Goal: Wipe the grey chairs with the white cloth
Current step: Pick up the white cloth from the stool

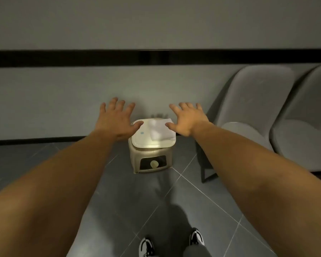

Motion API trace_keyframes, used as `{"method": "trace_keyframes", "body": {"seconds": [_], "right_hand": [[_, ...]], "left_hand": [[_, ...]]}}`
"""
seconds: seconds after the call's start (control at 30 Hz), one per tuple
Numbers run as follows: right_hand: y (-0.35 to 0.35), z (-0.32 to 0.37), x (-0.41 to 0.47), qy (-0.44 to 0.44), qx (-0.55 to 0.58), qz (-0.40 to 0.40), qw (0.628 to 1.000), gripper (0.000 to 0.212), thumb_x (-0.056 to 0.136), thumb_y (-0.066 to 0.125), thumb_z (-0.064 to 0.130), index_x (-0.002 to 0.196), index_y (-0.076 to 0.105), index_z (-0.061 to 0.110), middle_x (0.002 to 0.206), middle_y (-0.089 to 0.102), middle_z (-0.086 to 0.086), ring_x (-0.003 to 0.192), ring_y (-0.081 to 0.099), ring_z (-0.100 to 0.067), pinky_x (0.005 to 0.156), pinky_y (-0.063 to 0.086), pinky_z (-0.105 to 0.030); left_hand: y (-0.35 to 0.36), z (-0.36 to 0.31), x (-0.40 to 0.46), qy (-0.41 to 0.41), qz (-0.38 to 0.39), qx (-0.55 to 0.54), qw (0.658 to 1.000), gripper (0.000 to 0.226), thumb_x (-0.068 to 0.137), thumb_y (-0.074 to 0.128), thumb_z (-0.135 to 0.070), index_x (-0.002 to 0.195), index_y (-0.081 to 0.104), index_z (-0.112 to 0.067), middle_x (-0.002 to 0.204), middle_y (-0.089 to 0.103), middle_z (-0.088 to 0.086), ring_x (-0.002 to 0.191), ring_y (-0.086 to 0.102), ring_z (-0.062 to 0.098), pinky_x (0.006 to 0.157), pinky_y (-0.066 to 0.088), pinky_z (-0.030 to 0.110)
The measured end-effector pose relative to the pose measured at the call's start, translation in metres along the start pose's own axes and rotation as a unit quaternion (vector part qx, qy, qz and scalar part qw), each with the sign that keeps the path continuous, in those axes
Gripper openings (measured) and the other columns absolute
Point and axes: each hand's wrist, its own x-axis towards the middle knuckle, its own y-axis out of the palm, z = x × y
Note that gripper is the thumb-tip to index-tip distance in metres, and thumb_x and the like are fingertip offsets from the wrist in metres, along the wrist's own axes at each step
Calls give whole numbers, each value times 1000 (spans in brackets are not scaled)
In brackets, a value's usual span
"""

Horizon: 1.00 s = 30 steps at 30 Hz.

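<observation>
Both hands spread and holding nothing, left hand (117, 119) and right hand (188, 118) flank the folded white cloth (161, 131) just below right thumb; likely light, limp, pinch near edge.

A single head-worn wide-angle view looks forward and down from standing height toward the dark grey tiled floor (130, 197) and pale grey wall (63, 101).

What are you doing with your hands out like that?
A person stands on a tiled floor with both arms stretched forward. The left hand and right hand are spread open and hold nothing. Below them, a folded white cloth lies on a small beige stool. The grey chairs wait at the right, not yet wiped.
</observation>
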Motion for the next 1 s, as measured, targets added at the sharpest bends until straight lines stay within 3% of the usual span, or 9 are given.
{"method": "trace_keyframes", "body": {"seconds": [0.33,0.53,0.73,1.0], "right_hand": [[20,-4,70,-39,6,4,999,82,93,33,76,160,14,32,164,28,-9,151,23,-32,122,10,-60],[44,-17,128,-108,4,28,994,83,93,32,76,160,17,29,164,25,-11,151,21,-33,121,9,-61],[92,-36,179,-110,-5,47,993,82,93,32,74,159,17,28,163,26,-12,150,21,-34,121,11,-62],[188,-11,242,-97,17,47,994,84,92,30,79,160,10,34,169,11,-6,155,8,-31,123,1,-58]], "left_hand": [[20,11,43,-35,29,49,998,86,86,9,-78,157,8,-29,163,15,10,151,0,31,119,7,58],[41,0,83,-64,60,57,994,86,86,7,-78,157,6,-30,164,14,8,151,-2,31,120,6,57],[104,0,111,-72,95,36,992,87,84,4,-79,156,8,-30,164,14,8,151,-3,30,119,7,58],[208,29,172,-61,78,12,995,86,87,14,-79,156,10,-28,163,17,9,151,-1,31,119,8,58]]}}
